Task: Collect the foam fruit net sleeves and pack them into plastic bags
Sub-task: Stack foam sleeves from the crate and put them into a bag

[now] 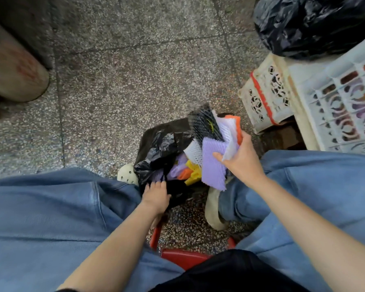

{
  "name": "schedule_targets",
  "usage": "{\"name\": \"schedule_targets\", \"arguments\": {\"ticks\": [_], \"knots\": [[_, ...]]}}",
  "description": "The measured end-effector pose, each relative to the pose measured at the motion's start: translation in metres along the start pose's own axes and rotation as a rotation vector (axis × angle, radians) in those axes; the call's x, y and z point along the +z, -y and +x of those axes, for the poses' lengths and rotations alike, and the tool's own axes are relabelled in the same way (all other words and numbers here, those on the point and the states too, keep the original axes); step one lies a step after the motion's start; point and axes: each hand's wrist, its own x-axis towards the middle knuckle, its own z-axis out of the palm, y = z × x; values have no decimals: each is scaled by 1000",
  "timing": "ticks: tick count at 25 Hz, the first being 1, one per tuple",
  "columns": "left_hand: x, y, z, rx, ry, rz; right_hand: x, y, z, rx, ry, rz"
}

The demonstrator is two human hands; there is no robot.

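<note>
Closest to me, my left hand [156,196] reaches down between my knees, fingers curled over the near rim of the black plastic bag [158,144]; I think it grips the crinkled film, though the dark blurs it. Inside lie loose sleeves [190,171], purple, orange and yellow. Just right of the bag's mouth and above it, my right hand [240,163], arm stretched forward, pinches a bundle of foam net sleeves [213,167]: soft, flat, meshed pieces in purple, white, black and orange. Beyond, on the speckled floor [124,81], stand latticed plastic crates [266,98].
</note>
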Motion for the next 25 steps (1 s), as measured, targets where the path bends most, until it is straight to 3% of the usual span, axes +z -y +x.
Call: {"name": "schedule_targets", "arguments": {"ticks": [5, 9, 10, 14, 16, 19, 21, 23, 25], "knots": [[-1, 7, -1, -66, 49, 243, 3, -9, 3, 47, 51, -38], [-13, 13, -14, 51, 41, 340, 7, -9, 1, 44, 86, -28], [-18, 14, -16, 74, -6, 242, 6, -9, 1, 47, 84, -23], [-51, 11, -29, 56, -492, -654, -2, -4, -7, 0, 21, 0], [-78, 5, -40, 37, -664, -956, -6, 0, -15, -64, 27, -18], [-110, 2, -50, 22, -724, -1243, -8, 4, -25, -190, 216, -136], [-120, 2, -54, 31, -732, -1379, -8, -2, -23, -294, 333, -408], [-125, -1, -59, 42, -740, -1437, -9, -3, -17, -328, 387, -674], [-127, -5, -64, 63, -743, -1434, -5, 7, -9, -309, 384, -771]]}}
